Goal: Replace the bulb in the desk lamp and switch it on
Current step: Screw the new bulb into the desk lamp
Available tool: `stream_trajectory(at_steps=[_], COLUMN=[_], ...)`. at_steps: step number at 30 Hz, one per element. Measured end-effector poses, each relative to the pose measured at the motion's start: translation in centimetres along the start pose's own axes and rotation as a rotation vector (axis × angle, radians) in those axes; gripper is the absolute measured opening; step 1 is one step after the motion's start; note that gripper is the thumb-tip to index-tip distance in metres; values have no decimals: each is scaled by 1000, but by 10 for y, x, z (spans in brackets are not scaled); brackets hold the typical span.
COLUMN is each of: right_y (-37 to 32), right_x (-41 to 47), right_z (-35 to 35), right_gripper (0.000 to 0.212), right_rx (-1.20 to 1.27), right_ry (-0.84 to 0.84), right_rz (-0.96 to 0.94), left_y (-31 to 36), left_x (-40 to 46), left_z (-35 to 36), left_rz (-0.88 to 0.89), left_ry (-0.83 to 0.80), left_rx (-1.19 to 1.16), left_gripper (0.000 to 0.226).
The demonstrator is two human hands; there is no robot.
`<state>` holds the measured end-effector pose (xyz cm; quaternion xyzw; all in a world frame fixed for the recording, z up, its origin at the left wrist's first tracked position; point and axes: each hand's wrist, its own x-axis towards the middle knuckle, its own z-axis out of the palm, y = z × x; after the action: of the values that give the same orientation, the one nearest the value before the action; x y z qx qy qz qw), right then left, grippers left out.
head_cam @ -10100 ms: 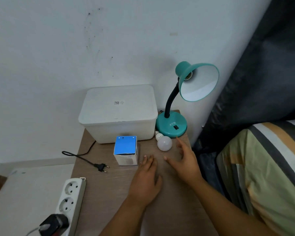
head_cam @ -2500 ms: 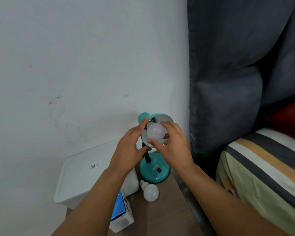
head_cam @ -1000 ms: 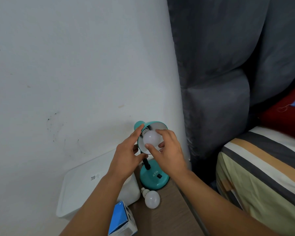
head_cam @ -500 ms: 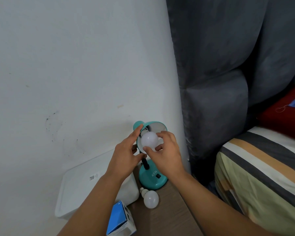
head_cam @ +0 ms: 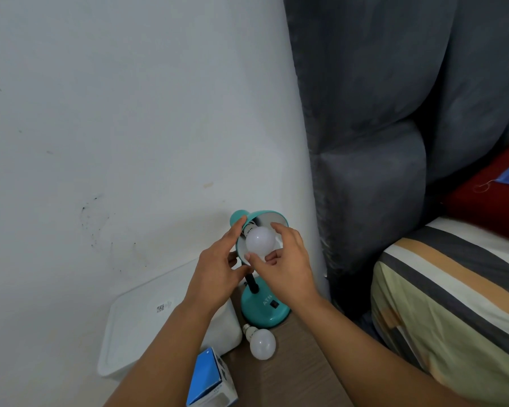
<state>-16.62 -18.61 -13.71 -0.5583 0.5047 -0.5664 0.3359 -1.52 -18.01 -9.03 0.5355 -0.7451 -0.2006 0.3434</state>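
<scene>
A teal desk lamp stands on a wooden side table (head_cam: 303, 371), its round base (head_cam: 263, 309) bearing a black switch and its shade (head_cam: 265, 215) tilted toward me. A white bulb (head_cam: 259, 240) sits in the shade's mouth with its neck at the socket. My right hand (head_cam: 282, 265) is shut on this bulb from below and the right. My left hand (head_cam: 218, 268) grips the shade's left rim. A second white bulb (head_cam: 261, 343) lies on the table in front of the base.
A white lidded plastic box (head_cam: 147, 324) stands left of the lamp against the white wall. A blue and white bulb carton (head_cam: 210, 380) sits at the table's front. A grey curtain (head_cam: 379, 142) and a striped bed (head_cam: 459, 304) are close on the right.
My right hand's fingers have shifted around the bulb in the shade over the last second. My left hand stays on the shade. The view has moved slightly.
</scene>
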Motion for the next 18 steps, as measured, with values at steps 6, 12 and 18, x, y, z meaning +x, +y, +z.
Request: stream_trajectory(at_steps=[6, 12, 18], right_y=[1, 2, 9], right_x=[-1, -2, -2], right_z=[-2, -3, -4], right_gripper=[57, 70, 62], right_rx=[-44, -27, -28], right_ry=[15, -4, -43], right_rz=[0, 1, -58], left_y=[-1, 0, -1], left_x=[0, -1, 0], left_z=[0, 1, 1], left_rz=[-8, 5, -10], left_ry=[0, 6, 7], left_rx=[-20, 4, 16], left_gripper=[95, 95, 98])
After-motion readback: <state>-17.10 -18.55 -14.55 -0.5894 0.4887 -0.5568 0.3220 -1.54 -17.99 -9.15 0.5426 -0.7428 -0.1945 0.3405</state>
